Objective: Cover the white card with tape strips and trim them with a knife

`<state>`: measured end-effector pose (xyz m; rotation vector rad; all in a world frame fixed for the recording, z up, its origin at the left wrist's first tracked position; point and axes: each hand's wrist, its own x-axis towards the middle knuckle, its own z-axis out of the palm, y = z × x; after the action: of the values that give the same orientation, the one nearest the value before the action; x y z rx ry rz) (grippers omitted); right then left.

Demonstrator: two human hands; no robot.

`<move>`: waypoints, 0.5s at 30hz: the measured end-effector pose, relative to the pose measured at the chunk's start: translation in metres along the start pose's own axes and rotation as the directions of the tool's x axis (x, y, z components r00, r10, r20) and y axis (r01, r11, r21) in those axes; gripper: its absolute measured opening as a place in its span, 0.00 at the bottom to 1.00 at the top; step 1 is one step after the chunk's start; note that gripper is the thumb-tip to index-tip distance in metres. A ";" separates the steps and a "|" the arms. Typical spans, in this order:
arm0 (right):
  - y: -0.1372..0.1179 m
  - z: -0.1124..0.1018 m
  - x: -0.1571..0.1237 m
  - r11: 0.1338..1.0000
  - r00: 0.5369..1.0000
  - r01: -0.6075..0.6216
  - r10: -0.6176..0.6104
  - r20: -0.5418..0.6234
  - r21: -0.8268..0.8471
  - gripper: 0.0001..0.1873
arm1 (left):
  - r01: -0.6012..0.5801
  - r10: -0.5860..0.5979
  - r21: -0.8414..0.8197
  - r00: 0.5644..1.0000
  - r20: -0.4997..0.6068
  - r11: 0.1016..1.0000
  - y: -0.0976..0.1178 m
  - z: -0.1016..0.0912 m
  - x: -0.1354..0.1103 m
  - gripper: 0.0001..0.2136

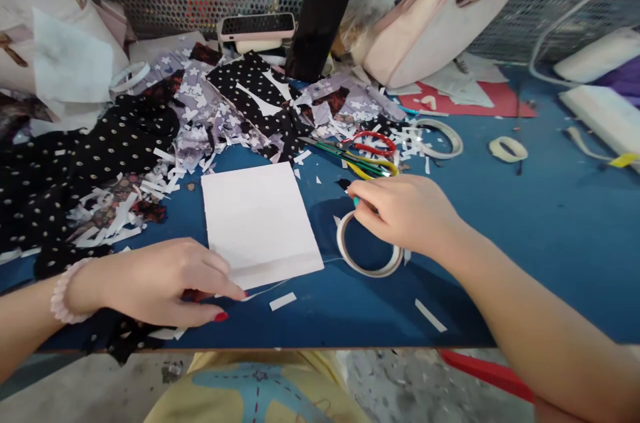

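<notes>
The likeliest trouble is at the thin strand (273, 289) between the left hand (170, 279) and the tape roll (370, 271): it looks slack, so it could twist or catch askew along the near edge of the white sheet (260, 223), which lies left of the surface's (560, 256) middle, toward its near edge. Neither hand clearly pins that sheet, so a tug might turn it, and loose strips could cling if the strand is sticky. The left hand has forefinger and thumb spread apart, the forefinger's tip at the strand's end; the right hand (405, 213) is curled over the roll's far rim, and I cannot tell whether it pinches anything. Black dotted cloth (125, 336) hanging over the near edge, toward the left corner, might snag a sleeve or slip off. Counted: one white sheet; four rings, namely the roll, a white ring (457, 143) and a cream ring (507, 151) farther right, and a pale ring (131, 79) toward the far left corner; one red handle (383, 143) and one yellow handle (367, 173) beyond the right hand; two strips (283, 301) lying apart by the near edge; two bags (425, 36) along the far edge. The heaped scraps (200, 103) are too tangled to count.
</notes>
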<state>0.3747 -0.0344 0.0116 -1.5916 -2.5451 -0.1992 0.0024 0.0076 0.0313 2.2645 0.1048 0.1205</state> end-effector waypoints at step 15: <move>-0.102 -0.003 0.006 0.825 0.871 0.461 -0.350 -0.345 0.328 0.09 | 0.004 -0.018 -0.230 0.998 -0.057 0.973 0.004 0.003 0.004 0.16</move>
<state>0.2805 -0.0735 0.0116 -0.7956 -2.4654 0.0636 0.0070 0.0031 0.0324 2.0294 0.1278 0.1840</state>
